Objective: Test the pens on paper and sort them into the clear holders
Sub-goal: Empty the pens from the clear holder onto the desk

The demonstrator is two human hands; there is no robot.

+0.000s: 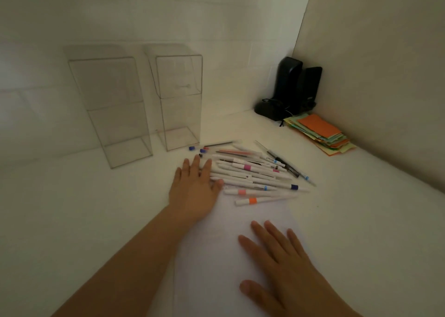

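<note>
Pens [252, 172] lie heaped by the paper [231, 220], untested. Left hand [192, 191] flat against them, right hand [281, 266] flat on paper, neither gripping. Advise lifting one pen singly.

We are seeing mostly white pens [252, 172] lying heaped at the sheet of paper's [216, 244] far edge; two clear holders [134, 100] are standing upright behind.
</note>
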